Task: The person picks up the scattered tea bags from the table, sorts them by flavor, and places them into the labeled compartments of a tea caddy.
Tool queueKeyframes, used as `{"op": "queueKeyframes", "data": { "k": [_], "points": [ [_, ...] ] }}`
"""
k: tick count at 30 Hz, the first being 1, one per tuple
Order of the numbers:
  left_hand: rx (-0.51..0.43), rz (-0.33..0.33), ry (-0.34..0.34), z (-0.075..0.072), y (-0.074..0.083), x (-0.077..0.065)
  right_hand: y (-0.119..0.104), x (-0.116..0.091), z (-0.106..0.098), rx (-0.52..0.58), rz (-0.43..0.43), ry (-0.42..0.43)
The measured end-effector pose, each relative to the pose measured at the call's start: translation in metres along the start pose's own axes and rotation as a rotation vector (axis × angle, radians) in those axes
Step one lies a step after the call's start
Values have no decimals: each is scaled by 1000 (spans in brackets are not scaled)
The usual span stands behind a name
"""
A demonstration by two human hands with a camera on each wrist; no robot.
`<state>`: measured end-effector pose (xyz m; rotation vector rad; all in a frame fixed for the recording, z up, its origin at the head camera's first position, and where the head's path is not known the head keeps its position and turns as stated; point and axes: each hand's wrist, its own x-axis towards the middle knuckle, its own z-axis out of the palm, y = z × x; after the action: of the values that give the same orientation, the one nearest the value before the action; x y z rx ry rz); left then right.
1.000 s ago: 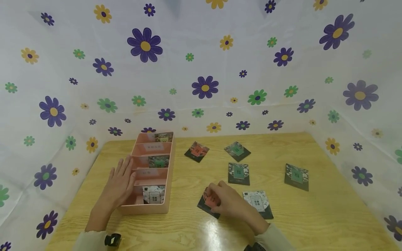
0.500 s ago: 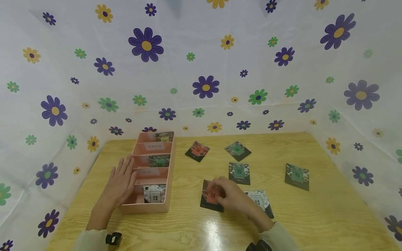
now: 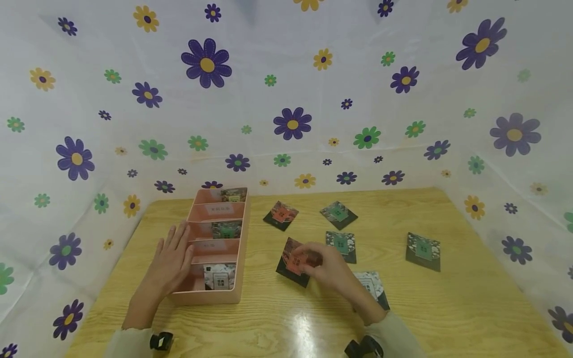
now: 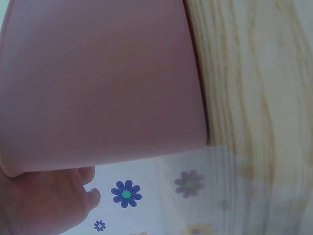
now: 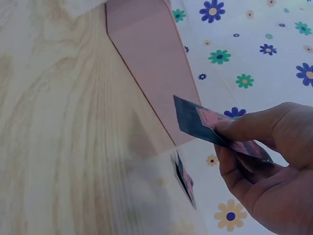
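Note:
My right hand (image 3: 329, 266) pinches a square flat packet (image 3: 288, 263) with a red label and dark lower edge. In the right wrist view, this packet (image 5: 190, 120) is tilted and off the table, between thumb and fingers. My left hand (image 3: 167, 268) rests along the left side of a pink divided box (image 3: 206, 297), its fingers straight. The left wrist view shows mostly the pink box's wall (image 4: 102, 88). Inside the box stand a white packet (image 3: 220, 277) in front, a green-labelled packet (image 3: 226, 229) in the middle and a yellowish-labelled one (image 3: 234, 195) at the back.
Right of the box lie another red-labelled packet (image 3: 281, 215) and green-labelled packets (image 3: 338, 215), one far right (image 3: 423, 251). A white packet (image 3: 375, 286) is partly hidden under my right forearm. Flower-printed cloth (image 3: 250, 99) encloses the wooden table (image 3: 268, 323).
My right hand has lifted the red-labelled packet from the table and moved it slightly away from me, turning it. The left hand stays on the box.

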<state>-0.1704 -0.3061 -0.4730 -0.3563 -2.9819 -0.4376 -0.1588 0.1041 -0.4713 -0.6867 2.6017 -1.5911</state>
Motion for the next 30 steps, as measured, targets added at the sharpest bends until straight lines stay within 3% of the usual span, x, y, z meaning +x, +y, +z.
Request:
{"op": "queueKeyframes", "data": {
  "k": [9,16,30],
  "points": [
    [2,-2,-2,-2,2,1,-21,19,8,116,-87,34],
    [0,0,2,0,0,0,-23,40,28,110,-160,54],
    [-14,1,1,1,0,0,-40,67,55,173,-195,160]
  ]
}}
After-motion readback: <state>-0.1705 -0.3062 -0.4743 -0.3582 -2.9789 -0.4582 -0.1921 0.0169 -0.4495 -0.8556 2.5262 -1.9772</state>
